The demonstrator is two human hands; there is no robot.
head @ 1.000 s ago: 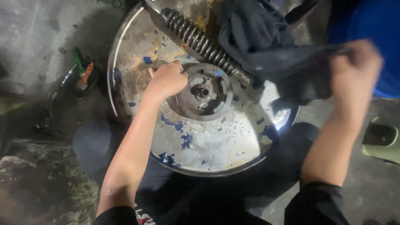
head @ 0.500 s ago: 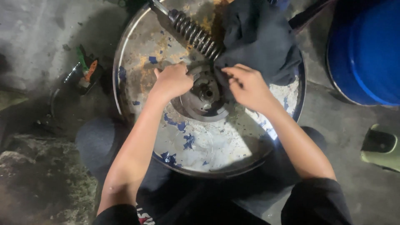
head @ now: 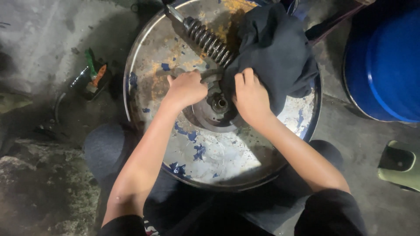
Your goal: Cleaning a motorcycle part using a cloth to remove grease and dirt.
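A round metal drum top [head: 227,166] with rust and flaking blue paint sits in front of me. On its middle lies a grey metal disc part with a hub [head: 218,105]. My left hand [head: 186,89] is closed on the part's upper left edge. My right hand [head: 250,98] grips its right edge, fingers curled, touching a dark cloth [head: 275,52] heaped at the upper right. A coil spring on a rod [head: 208,39] runs diagonally from the top edge down to the part.
A blue barrel [head: 389,65] stands at the right. A green sandal [head: 400,164] lies on the concrete floor at lower right. Small tools with green and orange handles [head: 94,72] lie on the floor at the left. My knees are under the drum's near edge.
My right hand let go of the dark cloth, came down from the right and took the disc part's right edge. The left hand stayed on the part, shifting slightly up.
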